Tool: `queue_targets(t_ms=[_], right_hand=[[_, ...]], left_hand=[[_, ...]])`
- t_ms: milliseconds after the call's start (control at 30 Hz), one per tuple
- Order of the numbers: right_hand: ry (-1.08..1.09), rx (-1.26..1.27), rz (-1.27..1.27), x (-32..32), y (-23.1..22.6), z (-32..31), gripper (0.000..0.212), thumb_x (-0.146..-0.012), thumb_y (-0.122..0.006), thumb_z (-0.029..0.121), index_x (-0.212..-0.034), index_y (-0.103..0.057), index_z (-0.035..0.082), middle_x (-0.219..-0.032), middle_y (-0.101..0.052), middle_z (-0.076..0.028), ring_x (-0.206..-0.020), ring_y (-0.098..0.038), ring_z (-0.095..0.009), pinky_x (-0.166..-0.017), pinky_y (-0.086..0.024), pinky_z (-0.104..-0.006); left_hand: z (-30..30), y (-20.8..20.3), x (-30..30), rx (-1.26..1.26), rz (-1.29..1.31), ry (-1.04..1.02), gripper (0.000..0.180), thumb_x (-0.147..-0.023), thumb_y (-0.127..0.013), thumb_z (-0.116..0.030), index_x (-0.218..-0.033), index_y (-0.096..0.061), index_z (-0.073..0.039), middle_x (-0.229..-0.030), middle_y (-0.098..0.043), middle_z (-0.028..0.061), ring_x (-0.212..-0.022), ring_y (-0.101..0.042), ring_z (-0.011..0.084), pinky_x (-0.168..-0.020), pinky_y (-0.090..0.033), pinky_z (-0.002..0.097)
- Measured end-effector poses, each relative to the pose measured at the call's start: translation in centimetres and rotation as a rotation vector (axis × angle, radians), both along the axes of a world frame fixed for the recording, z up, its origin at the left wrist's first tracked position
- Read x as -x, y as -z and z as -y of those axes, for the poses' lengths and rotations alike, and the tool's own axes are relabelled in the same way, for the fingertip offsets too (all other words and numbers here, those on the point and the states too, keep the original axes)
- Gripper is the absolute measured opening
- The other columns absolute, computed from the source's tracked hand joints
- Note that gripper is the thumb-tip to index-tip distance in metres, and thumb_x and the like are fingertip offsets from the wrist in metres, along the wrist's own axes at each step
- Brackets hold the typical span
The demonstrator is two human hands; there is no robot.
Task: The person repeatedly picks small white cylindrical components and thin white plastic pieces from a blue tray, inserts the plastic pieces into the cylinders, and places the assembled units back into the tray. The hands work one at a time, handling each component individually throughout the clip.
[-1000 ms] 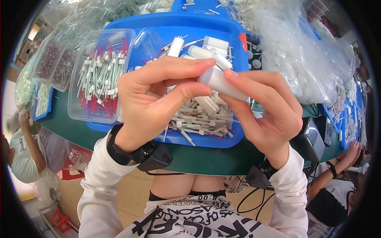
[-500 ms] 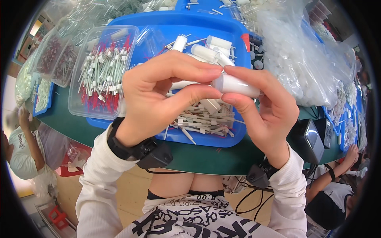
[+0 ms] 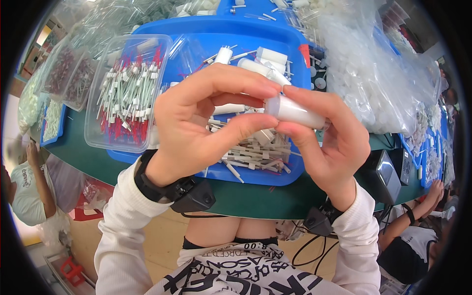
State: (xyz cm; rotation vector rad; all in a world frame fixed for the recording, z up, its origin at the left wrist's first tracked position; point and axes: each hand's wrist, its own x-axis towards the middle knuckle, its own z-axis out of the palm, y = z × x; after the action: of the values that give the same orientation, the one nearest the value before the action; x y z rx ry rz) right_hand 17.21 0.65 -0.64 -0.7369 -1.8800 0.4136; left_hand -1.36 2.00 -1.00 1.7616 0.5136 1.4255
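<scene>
Between my two hands, above the blue tray (image 3: 290,179), is a white cylinder in a clear sleeve (image 3: 299,113). My left hand (image 3: 196,115) pinches its left end between thumb and forefinger. My right hand (image 3: 334,132) grips its body, thumb below and forefinger above. Below, in the tray, lie several more white cylinders (image 3: 272,54) and a pile of thin white sticks with metal tips (image 3: 255,153). My fingertips partly cover the cylinder's left end.
A clear plastic box (image 3: 91,132) of white and red wired parts stands at left, overlapping the tray. Plastic bags of white parts (image 3: 364,73) are heaped at right. A black device (image 3: 382,174) stands near the table edge (image 3: 236,204). Other people sit at both sides.
My hands and the cylinder have shifted very slightly down and right. The grip of both hands stays the same.
</scene>
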Motion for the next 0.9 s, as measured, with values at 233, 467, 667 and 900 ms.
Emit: queue_targets(t_ms=[233,467,667,900], right_hand=[[0.046,0.003,-0.026,0.3,0.6,0.4,0.030,-0.074,-0.065,-0.002,-0.102,-0.056,-0.009,-0.093,-0.061,-0.015,-0.081,-0.057,-0.016,-0.072,-0.044,-0.0244],[-0.004,-0.127,0.051,0.0,0.2,-0.3,0.033,-0.071,-0.066,-0.005,-0.102,-0.056,-0.009,-0.097,-0.061,-0.016,-0.084,-0.058,-0.020,-0.074,-0.045,-0.0265],[0.003,-0.206,0.021,0.1,-0.1,-0.8,0.034,-0.068,-0.068,-0.005,-0.101,-0.058,-0.006,-0.100,-0.060,-0.017,-0.090,-0.058,-0.023,-0.077,-0.046,-0.0304],[-0.033,-0.069,-0.099,-0.1,0.3,-1.1,0.031,-0.070,-0.066,-0.004,-0.100,-0.059,-0.004,-0.099,-0.060,-0.016,-0.089,-0.057,-0.023,-0.077,-0.045,-0.0296]], left_hand=[[0.0,-0.7,0.6,-0.027,-0.105,-0.002,0.026,-0.068,-0.065,0.011,-0.092,-0.059,0.006,-0.095,-0.061,0.0188,-0.092,-0.059,0.0243,-0.078,-0.048,0.0310],[0.1,0.4,0.6,-0.112,-0.108,-0.040,0.027,-0.069,-0.062,0.015,-0.094,-0.061,0.006,-0.096,-0.061,0.0205,-0.096,-0.059,0.0262,-0.080,-0.048,0.0308],[-0.1,-0.1,0.1,-0.107,-0.038,-0.040,0.028,-0.072,-0.060,0.014,-0.099,-0.057,0.007,-0.105,-0.057,0.0225,-0.099,-0.057,0.0250,-0.083,-0.048,0.0302],[-0.2,-0.2,-0.3,0.090,0.100,0.009,0.031,-0.073,-0.058,0.013,-0.103,-0.051,0.007,-0.106,-0.055,0.0199,-0.097,-0.057,0.0225,-0.084,-0.048,0.0305]])
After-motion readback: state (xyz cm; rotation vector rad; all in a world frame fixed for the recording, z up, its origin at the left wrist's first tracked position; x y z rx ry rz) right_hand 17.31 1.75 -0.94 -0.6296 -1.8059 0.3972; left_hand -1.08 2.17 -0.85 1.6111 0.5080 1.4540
